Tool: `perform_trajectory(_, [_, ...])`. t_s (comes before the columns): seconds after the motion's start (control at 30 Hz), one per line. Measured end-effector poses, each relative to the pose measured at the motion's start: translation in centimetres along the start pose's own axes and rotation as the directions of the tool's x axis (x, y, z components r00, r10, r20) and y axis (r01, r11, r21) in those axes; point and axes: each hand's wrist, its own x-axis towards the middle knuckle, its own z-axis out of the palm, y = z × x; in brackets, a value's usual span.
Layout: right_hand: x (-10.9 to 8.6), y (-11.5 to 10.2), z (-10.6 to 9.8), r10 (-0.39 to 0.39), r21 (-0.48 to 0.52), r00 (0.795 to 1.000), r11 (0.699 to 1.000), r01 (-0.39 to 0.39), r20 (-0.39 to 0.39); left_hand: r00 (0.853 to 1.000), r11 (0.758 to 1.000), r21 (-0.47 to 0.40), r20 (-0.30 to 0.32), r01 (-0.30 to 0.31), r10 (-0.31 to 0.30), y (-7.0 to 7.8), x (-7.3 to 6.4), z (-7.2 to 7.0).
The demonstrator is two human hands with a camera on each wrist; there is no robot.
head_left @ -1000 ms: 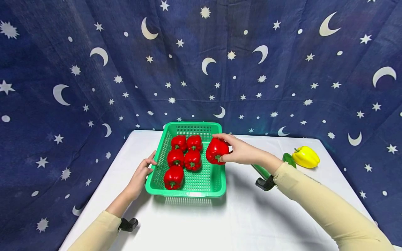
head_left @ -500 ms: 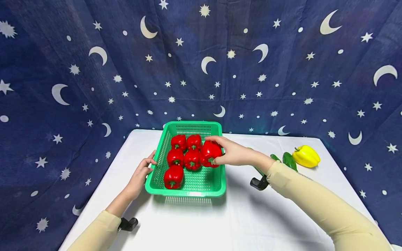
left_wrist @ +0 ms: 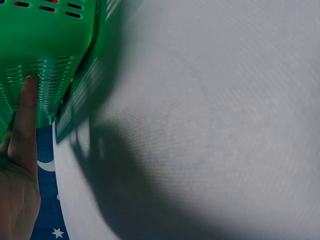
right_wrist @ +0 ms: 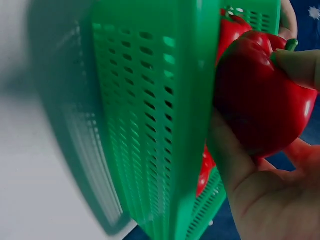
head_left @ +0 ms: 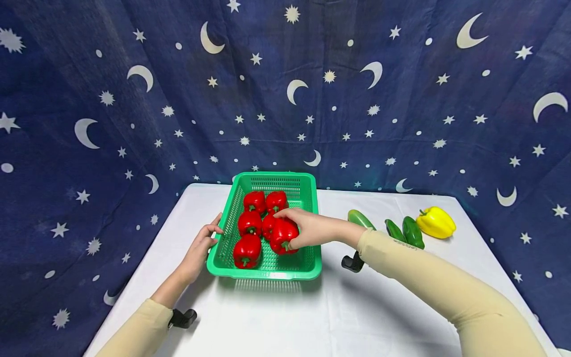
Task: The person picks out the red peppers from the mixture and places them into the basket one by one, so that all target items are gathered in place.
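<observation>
A green plastic basket (head_left: 267, 274) with slotted walls stands on the white table. My left hand (head_left: 198, 254) holds its left rim, and in the left wrist view a digit (left_wrist: 28, 102) lies along the outer wall. My right hand (head_left: 315, 229) grips a red bell pepper (head_left: 283, 237) between thumb and fingers, inside the basket's outline. Several other red bell peppers (head_left: 247, 251) sit in the basket's left and middle. The held one partly covers a neighbouring pepper (head_left: 267, 224). In the right wrist view the thumb presses near the held pepper's green stem (right_wrist: 291, 45).
To the right on the white tablecloth (head_left: 379, 297) lie a yellow bell pepper (head_left: 436, 222), two dark green peppers or cucumbers (head_left: 413, 232) and a longer green vegetable (head_left: 359, 218), partly behind the right forearm. A dark blue curtain (head_left: 285, 124) with moons and stars hangs behind.
My right hand has carried the red bell pepper left and toward me, from the basket's right rim to over its middle. The left hand has kept its place on the basket.
</observation>
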Motion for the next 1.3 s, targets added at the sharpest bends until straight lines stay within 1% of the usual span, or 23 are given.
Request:
perform_trajectory(0.07, [0.3, 0.0, 0.4, -0.001, -0.017, 1.000, 1.000, 0.001, 0.019, 1.000, 1.000, 0.006, -0.002, 0.000, 0.000, 0.1, 0.0, 0.0])
perform_trajectory(0.3, [0.9, 0.0, 1.1, 0.053, -0.130, 0.995, 0.991, -0.042, 0.089, 1.000, 1.000, 0.001, -0.001, -0.003, 0.003, 0.1, 0.0, 0.1])
perform_trajectory(0.47, [1.2, 0.0, 1.5, 0.084, -0.181, 0.988, 0.982, -0.060, 0.129, 1.000, 1.000, -0.005, -0.001, -0.006, 0.006, 0.1, 0.0, 0.2])
perform_trajectory(0.63, [1.7, 0.0, 2.0, 0.087, -0.253, 0.983, 0.966, -0.044, 0.160, 1.000, 1.000, -0.012, -0.005, -0.004, 0.004, 0.2, -0.1, 0.2])
perform_trajectory(0.7, [1.9, -0.1, 2.2, 0.084, -0.281, 0.983, 0.959, -0.035, 0.166, 1.000, 1.000, -0.012, -0.007, 0.000, 0.000, 0.2, -0.1, 0.2])
perform_trajectory(0.87, [2.1, -0.3, 2.7, 0.102, -0.335, 0.981, 0.941, -0.041, 0.166, 1.000, 1.000, -0.015, -0.005, 0.001, -0.001, 0.1, 0.0, 0.2])
perform_trajectory(1.3, [2.3, -0.5, 3.9, 0.140, -0.373, 0.980, 0.925, -0.077, 0.143, 1.000, 1.000, -0.023, -0.007, 0.001, -0.001, -0.1, -0.1, 0.1])
